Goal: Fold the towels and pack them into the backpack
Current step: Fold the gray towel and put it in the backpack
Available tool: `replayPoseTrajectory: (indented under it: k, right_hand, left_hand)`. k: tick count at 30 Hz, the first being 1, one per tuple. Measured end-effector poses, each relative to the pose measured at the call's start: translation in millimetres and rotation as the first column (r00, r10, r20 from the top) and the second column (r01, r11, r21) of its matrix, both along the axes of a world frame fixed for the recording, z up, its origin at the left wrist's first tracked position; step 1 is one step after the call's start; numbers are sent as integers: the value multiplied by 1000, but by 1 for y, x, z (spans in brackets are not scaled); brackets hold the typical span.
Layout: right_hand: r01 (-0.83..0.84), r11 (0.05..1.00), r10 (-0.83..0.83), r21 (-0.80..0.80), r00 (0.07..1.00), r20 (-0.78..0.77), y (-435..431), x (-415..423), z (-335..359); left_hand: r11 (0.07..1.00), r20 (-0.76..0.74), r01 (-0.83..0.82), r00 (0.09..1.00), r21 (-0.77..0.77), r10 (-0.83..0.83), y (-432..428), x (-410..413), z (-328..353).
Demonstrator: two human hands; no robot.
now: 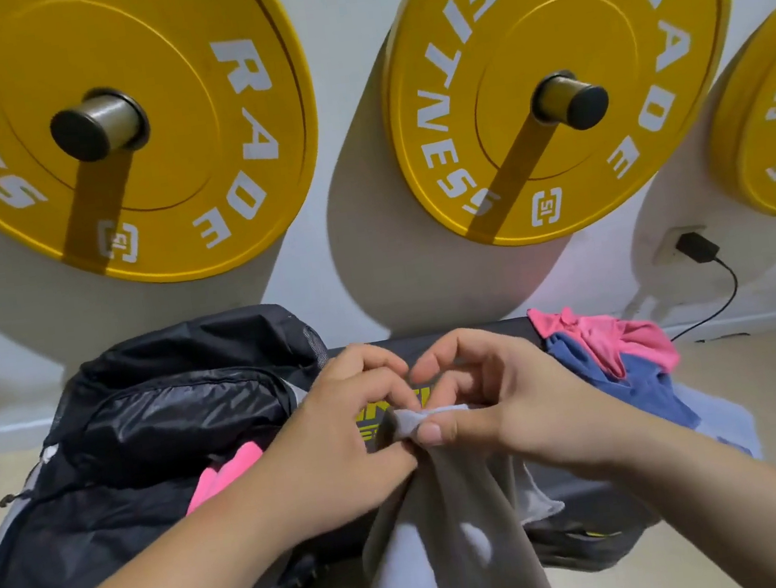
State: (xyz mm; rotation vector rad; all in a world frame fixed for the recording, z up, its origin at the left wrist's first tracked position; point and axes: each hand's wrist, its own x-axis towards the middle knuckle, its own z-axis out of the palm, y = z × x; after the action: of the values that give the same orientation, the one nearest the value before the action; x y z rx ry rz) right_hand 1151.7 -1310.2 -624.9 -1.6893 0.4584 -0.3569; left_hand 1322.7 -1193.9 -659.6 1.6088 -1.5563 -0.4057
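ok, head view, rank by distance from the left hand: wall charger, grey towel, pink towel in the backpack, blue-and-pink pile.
1. grey towel, centre, in the left hand grip.
2. pink towel, just left, inside the backpack.
3. blue-and-pink pile, right side, beyond the right hand.
4. wall charger, far right, plugged in at the wall.

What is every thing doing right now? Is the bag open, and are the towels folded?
Grey towel, unfolded, hanging from both hands.
Left hand, pinching its top edge.
Right hand, pinching the same edge.
Backpack, open, pink cloth showing inside.
Pink towel, crumpled, unfolded.
Blue towel, crumpled under it.
Charger, plugged into the wall.
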Motion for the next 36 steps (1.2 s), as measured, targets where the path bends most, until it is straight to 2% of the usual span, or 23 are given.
replayPoseTrajectory:
  k: [2,5,8,11,15,16,19,21,23,26,29,31,34,36]
  right_hand:
    - [15,998,-19,-65,999,-49,-7,0,-4]
    - [26,978,-72,-208,974,-213,-17,-1,-13]
    - [21,942,-131,-336,942,-309,-23,-3,-20]
    - [59,935,-160,-348,950,-267,-26,-3,-22]
    - [131,935,-207,-330,956,-207,-31,-5,-28]
    - [165,923,-244,-348,950,-196,-33,-6,-30]
    - [284,870,-379,-402,908,-177,-44,-10,-36]
    - [371,844,-460,-388,872,-166,-51,-15,-41]
    - [446,843,-507,-300,845,-168,-60,-23,-48]
    - [452,888,-459,-81,867,-195,-66,-35,-56]
    - [430,902,-432,-42,889,-153,-59,-35,-51]
    - [408,911,-412,-65,906,-93,-51,-29,-43]
    - [272,935,-290,-229,956,-51,-35,-19,-31]
    - [175,942,-191,-286,981,-27,-23,-14,-24]
  left_hand:
    - [999,11,-23,1000,45,23,-2,2,-1]
    - [993,-45,-38,998,115,44,-2,4,-2]
    - [983,11,-27,1000,181,26,-1,2,-1]
    - [977,15,-23,1000,213,21,1,0,1]
    - [962,-230,-18,970,272,83,-1,6,2]
    - [953,-225,-24,970,301,96,-1,9,2]
    - [926,-74,-91,989,367,127,1,21,2]
    - [918,-82,-128,982,376,171,3,28,2]
    - [922,-108,-175,968,346,225,3,34,2]
    - [929,-224,-232,927,289,301,3,38,3]
    - [945,-344,-260,884,200,316,2,28,8]
    - [964,-260,-220,932,147,252,3,11,14]
    - [993,-9,-113,993,25,114,4,-14,21]
    - [997,1,-74,997,-24,74,4,-21,19]
